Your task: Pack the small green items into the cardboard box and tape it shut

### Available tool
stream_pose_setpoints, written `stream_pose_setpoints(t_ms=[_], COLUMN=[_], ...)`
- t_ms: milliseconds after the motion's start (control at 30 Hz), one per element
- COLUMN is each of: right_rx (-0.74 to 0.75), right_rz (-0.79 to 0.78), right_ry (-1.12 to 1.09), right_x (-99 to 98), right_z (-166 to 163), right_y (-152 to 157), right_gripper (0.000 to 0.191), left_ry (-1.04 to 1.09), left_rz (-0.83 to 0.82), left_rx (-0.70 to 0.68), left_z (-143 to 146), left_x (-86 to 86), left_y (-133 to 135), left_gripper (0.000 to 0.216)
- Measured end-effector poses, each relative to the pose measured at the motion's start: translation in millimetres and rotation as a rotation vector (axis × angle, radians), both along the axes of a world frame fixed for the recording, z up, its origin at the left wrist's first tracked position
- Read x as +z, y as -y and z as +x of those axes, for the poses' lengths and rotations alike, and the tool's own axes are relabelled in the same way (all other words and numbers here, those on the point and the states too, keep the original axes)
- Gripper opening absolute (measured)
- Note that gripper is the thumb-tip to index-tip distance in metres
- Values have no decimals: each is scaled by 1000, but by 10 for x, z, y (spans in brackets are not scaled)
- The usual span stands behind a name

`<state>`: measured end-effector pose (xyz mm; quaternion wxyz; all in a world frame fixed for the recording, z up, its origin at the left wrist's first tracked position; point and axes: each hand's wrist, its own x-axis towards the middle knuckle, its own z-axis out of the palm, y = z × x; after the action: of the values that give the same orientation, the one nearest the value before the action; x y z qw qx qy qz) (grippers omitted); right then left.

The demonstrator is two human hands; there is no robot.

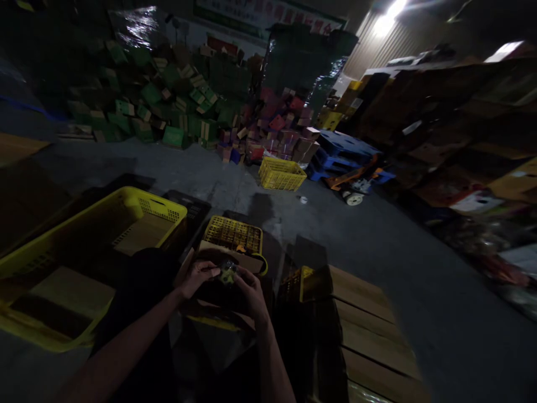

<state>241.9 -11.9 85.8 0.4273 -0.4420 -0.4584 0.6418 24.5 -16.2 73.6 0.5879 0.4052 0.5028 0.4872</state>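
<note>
Over the open carton (250,263), hands (196,277) (251,288) pinch something glossy (227,273).

A small, glinting item (228,273) pinched between the left hand (198,276) and the right hand (250,286) is too dim and blurred to identify, while shadow hides the inside of the open carton (248,261) below. The left edge crops a large yellow crate (161,209), the bottom edge cuts off both forearms (131,340) and a row of cartons (371,319), and lettering on the wall banner (277,17) is too blurred to read.
</note>
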Motion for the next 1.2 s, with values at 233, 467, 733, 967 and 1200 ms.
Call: stream_pose_setpoints(t_ms=[233,467,733,967,1200], right_rx=[-5,4,-23,-59,-36], right_rz=[-27,-3,-33,-9,30], right_ry=[0,20,10,5,-14], right_x=[-6,19,-3,-40,-83], right_z=[15,18,4,9,26], right_y=[11,11,-2,-18,-21], right_gripper=[43,39,44,44,40], left_ry=[6,57,181,279,229], left_rz=[-29,-52,-55,-86,8], left_rx=[7,24,17,40,-64], left_z=[1,13,16,38,21], left_x=[-33,-131,-187,-279,-221], left_y=[-4,-39,-46,-46,-41], left_gripper=[35,40,46,56,56])
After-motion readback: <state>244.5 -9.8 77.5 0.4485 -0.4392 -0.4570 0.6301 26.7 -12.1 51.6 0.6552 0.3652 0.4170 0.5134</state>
